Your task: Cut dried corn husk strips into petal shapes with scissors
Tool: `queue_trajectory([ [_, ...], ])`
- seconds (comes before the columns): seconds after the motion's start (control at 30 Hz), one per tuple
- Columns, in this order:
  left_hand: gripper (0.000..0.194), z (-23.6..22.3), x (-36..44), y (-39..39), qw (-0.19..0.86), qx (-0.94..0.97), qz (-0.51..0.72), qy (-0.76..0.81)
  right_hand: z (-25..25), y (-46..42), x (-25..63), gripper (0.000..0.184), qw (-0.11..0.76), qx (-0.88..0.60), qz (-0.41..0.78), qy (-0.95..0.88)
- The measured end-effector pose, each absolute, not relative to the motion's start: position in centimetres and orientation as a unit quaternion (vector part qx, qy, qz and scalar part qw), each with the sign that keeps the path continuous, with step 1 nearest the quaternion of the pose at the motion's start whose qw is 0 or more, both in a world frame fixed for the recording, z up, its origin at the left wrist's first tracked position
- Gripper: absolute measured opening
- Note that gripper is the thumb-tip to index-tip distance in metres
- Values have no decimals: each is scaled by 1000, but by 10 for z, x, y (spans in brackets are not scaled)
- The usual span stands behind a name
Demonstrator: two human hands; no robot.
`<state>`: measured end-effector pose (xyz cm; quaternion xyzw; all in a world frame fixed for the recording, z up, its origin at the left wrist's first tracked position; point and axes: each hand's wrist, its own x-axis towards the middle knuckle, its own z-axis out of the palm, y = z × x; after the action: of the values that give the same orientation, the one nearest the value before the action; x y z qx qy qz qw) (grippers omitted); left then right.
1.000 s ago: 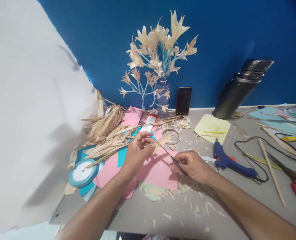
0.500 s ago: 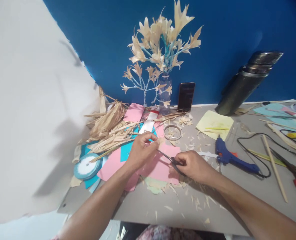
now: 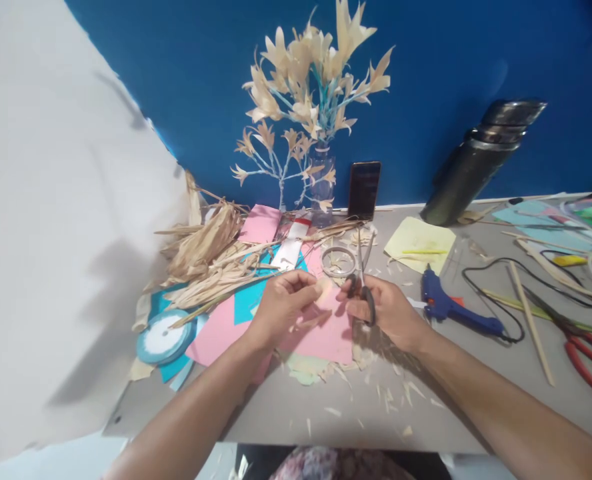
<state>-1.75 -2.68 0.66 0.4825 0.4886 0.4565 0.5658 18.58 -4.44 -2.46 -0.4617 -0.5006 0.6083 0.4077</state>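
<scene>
My left hand point(image 3: 282, 305) pinches a small pale piece of dried husk point(image 3: 324, 292) above a pink paper sheet point(image 3: 326, 333). My right hand point(image 3: 386, 310) is closed round the handles of small dark scissors point(image 3: 363, 277), whose blades point up and away from me. The fingertips of both hands meet at the husk piece. Husk trimmings point(image 3: 391, 397) lie scattered on the grey table point(image 3: 476, 393) under my right wrist.
A pile of dried husks point(image 3: 209, 257) and a blue ribbon spool point(image 3: 159, 337) lie left. A vase of husk flowers point(image 3: 316, 113), a phone point(image 3: 365, 190) and a dark flask point(image 3: 476, 167) stand at the blue wall. A tape ring point(image 3: 339, 261), blue glue gun point(image 3: 451, 310), sticks and red pliers point(image 3: 589, 357) lie right.
My right hand has turned the scissors from pointing left at the husk to pointing upward, and moved closer to my left hand. The view shifted slightly.
</scene>
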Motion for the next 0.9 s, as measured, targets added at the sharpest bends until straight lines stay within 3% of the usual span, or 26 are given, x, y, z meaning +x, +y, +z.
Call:
queue_trajectory([
  [0.07,17,4,-10,-32,587,500,409,488,-21,-47,185,44,440,-438,629,-468],
  [0.33,18,-2,2,-47,583,587,342,445,-20,-55,181,21,445,-499,528,-523],
  [0.47,45,-6,5,-51,442,670,382,459,-18,-53,180,23,481,-512,560,-440],
  [0.63,13,-12,4,-49,278,761,418,412,-16,-52,176,28,487,-498,627,-350],
  [0.73,11,-10,3,-48,299,741,436,414,-16,-52,177,28,477,-488,641,-351],
  [0.9,10,-4,1,-48,498,578,423,489,-16,-50,184,28,501,-475,586,-425],
])
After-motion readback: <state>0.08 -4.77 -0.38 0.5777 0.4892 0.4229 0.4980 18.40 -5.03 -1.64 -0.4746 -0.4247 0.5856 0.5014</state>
